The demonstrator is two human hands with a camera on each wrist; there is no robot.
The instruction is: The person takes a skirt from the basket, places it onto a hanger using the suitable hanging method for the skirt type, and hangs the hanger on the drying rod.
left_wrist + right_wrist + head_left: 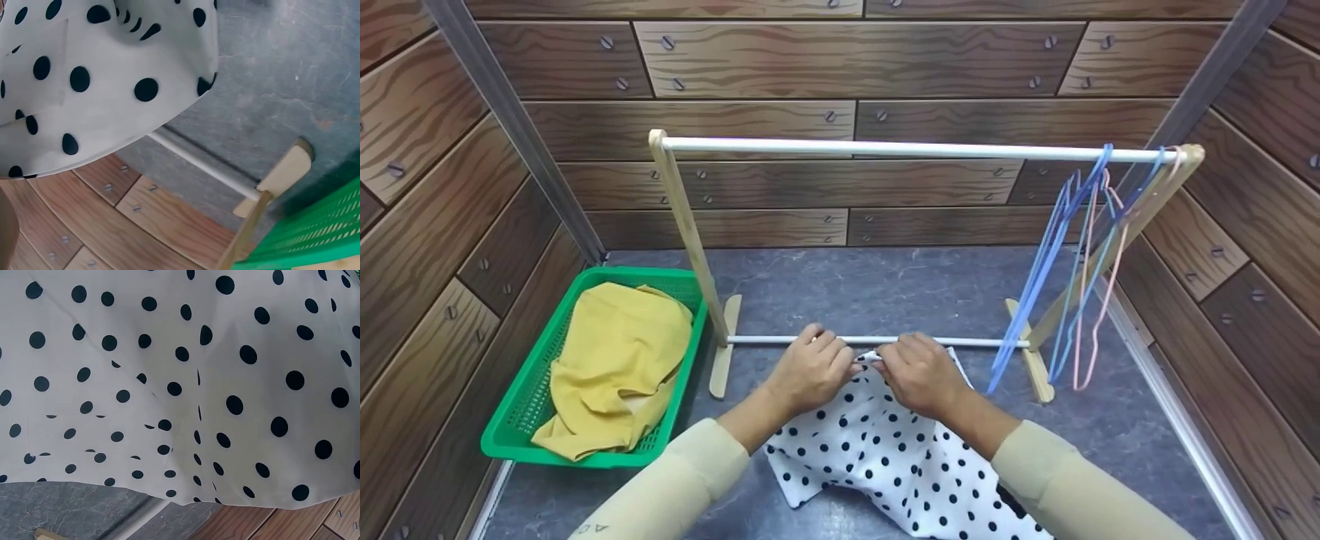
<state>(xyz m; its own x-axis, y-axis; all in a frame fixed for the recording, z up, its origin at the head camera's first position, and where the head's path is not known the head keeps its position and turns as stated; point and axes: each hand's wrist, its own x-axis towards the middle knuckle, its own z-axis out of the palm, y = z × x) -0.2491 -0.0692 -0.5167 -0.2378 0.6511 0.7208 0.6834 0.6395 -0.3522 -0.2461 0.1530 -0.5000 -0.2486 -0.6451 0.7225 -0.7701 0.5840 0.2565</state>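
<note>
White cloth with black polka dots (877, 457) hangs from both hands in the head view, its lower part spreading toward me. My left hand (815, 369) grips its upper edge with curled fingers. Close beside it, my right hand (921, 373) pinches the same edge, thumb toward the left hand. In the left wrist view the dotted cloth (112, 84) covers the upper left, and only a sliver of hand shows at the left edge. Dotted fabric (185, 382) with seams fills most of the right wrist view, where the hand is hidden.
A wooden rack with a white top rail (877, 148) stands ahead, its lower bar (765, 340) just beyond the hands. Several blue and pink hangers (1084, 262) hang at its right end. At left, a green basket (499, 431) holds yellow cloth (622, 360). Wood-patterned walls surround the grey floor.
</note>
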